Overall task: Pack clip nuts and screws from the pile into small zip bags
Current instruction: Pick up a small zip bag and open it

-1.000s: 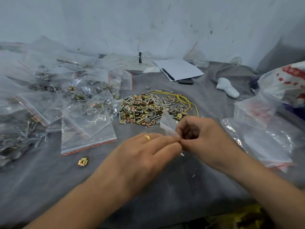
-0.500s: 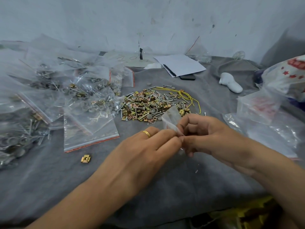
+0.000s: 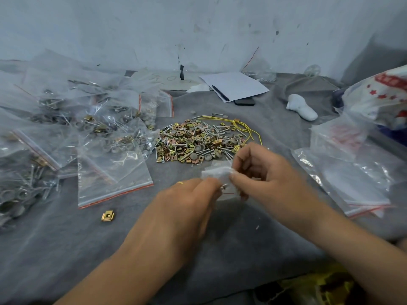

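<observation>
A small clear zip bag (image 3: 217, 172) hangs between my two hands above the grey cloth. My left hand (image 3: 187, 208), with a gold ring, pinches the bag's lower left part, where a screw shows through the plastic. My right hand (image 3: 264, 172) pinches the bag's right edge with curled fingers. Just behind the hands lies the pile of gold clip nuts, screws and grey caps (image 3: 198, 142). One loose clip nut (image 3: 108, 216) lies on the cloth to the left.
Filled zip bags (image 3: 72, 128) are heaped at the left, with one flat bag (image 3: 114, 172) nearest. Empty bags (image 3: 356, 177) are stacked at the right beside a printed plastic sack (image 3: 381, 100). Paper with a pen (image 3: 235, 85), a phone and a white object (image 3: 302, 107) lie at the back.
The bag has turned from upright to lying flatter between my hands. My right hand has opened its grip slightly and moved a little right; my left hand has stayed at the bag.
</observation>
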A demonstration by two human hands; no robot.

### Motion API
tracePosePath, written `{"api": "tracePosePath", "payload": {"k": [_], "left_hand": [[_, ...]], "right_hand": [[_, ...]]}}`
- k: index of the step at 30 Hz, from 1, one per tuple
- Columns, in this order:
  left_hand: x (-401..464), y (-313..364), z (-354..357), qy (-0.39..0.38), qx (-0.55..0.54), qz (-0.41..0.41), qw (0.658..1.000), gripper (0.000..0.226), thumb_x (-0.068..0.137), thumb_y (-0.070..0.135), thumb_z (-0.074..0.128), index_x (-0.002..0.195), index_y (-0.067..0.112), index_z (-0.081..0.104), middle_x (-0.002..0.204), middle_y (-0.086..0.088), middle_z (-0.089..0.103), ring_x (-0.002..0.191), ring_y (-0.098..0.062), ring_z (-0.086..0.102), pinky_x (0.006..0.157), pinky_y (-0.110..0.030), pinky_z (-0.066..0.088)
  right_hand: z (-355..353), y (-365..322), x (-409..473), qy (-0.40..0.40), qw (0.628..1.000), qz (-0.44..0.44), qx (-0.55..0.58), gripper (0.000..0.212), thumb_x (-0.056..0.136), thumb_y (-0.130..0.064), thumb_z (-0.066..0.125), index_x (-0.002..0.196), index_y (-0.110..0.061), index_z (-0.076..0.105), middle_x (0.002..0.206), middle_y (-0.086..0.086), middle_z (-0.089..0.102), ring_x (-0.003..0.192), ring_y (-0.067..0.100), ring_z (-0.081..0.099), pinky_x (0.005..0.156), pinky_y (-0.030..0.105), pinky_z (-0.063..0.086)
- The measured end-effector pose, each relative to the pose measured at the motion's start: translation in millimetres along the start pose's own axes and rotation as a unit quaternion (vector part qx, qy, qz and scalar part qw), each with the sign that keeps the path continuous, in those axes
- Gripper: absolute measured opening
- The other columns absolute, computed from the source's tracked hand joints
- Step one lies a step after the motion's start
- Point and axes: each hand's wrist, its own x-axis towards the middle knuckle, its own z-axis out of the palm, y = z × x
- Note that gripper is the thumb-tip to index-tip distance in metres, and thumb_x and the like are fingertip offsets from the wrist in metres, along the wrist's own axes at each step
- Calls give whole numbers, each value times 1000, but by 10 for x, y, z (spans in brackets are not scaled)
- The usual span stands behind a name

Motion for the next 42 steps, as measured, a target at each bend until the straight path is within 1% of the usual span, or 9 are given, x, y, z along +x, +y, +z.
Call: {"api": "tracePosePath", "payload": {"k": [4,7,11,16,19,22,31,38,42], "left_hand": [[1,-21,-60,69,-17,-45,996,21,95,23,64,107,16,79,95,-3,78,78,-32,75,58,-43,61],[-4,-24,-115,-16,84,-83,993,19,86,12,76,102,20,75,94,-4,75,77,-37,72,57,-46,59],[-3,45,-148,-89,158,-80,980,29,65,13,88,82,22,67,75,-1,64,64,-30,66,45,-34,47],[-12,-9,-116,-31,67,-95,993,16,91,33,45,102,31,57,96,8,54,90,-23,62,64,-34,40],[-34,-55,-132,-39,52,-74,995,23,92,34,49,107,23,64,100,3,59,89,-29,65,67,-42,52],[-33,-78,-174,-32,101,-43,993,15,89,30,65,94,18,72,83,-3,66,68,-34,69,50,-44,55],[4,-91,-215,7,179,-24,984,26,84,32,69,61,23,64,49,2,61,38,-29,58,45,-25,27],[0,-116,-135,46,152,14,987,31,96,32,53,70,20,65,60,0,62,42,-33,58,38,-30,37],[-27,-95,-90,31,33,-11,999,37,99,41,38,100,23,71,84,3,72,66,-32,70,48,-43,54]], "right_hand": [[117,-30,-70,-18,1000,-19,-10,17,93,-9,76,91,-19,63,81,2,67,74,20,65,66,41,58],[200,-51,-110,-2,1000,-27,-15,17,94,-10,75,91,-20,62,80,3,67,73,24,67,68,48,59],[374,-55,-188,5,997,-47,-54,20,92,-15,76,91,-28,61,80,-6,67,72,16,66,63,31,57],[463,-7,-225,35,991,-46,-119,17,92,-24,75,92,-31,60,85,-12,67,77,12,66,62,18,50],[469,8,-220,28,994,-34,-97,15,94,-25,73,91,-32,60,83,-10,68,77,14,68,64,26,55],[468,20,-217,21,996,-29,-84,14,96,-24,71,91,-32,61,83,-9,68,77,14,68,65,29,56],[415,22,-206,-4,999,-15,-35,8,100,-29,68,93,-29,64,81,-5,69,74,18,67,65,46,60],[390,59,-205,-4,1000,-22,0,7,104,-27,62,97,-27,59,73,4,70,59,20,69,53,40,60],[371,66,-211,-6,999,-30,-27,8,104,-37,57,98,-32,55,68,1,71,55,21,69,52,45,59]]}}
